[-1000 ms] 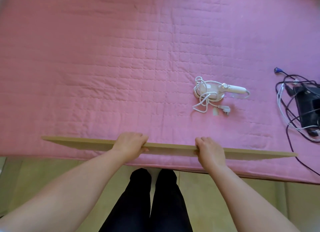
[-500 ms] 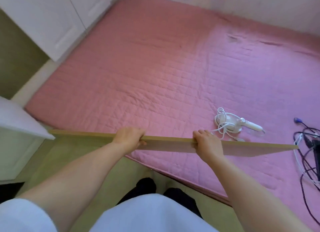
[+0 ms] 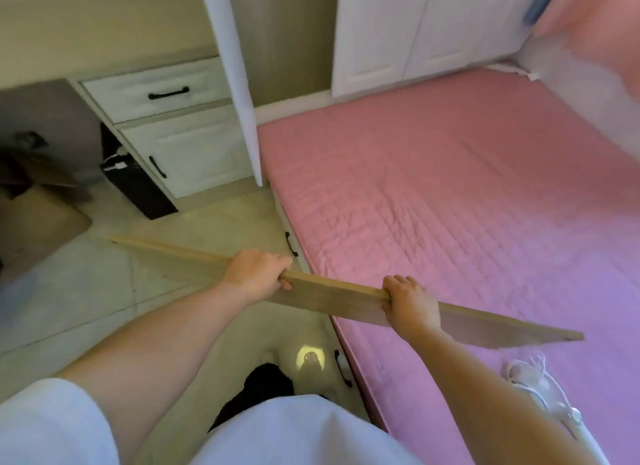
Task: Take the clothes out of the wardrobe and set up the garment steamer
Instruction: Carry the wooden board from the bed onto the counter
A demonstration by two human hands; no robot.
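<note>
The steamer (image 3: 540, 392) lies on the pink bed (image 3: 450, 194) at the near right, partly hidden behind the right forearm; only its white body and cord are seen. The wardrobe (image 3: 422, 31) stands at the far end of the bed, its white doors closed. A further white door panel (image 3: 232, 76) is seen edge-on to the left of it.

A long wooden board (image 3: 332, 294) is held in the air, tilted, with its left end over the floor (image 3: 104, 291) and its right end over the bed. The left hand (image 3: 258, 274) is clamped on the board's upper edge, fingers curled over the far side. The right hand (image 3: 410, 305) is clamped on the same edge further right, fingers wrapped over the top. The two hands are well apart on the board.

A white cabinet (image 3: 173, 128) with black handles stands at the far left, with a dark box (image 3: 135, 187) just beside it on the floor. Black handles are fitted along the bed's side. A white top and dark trousers are seen at the near edge.
</note>
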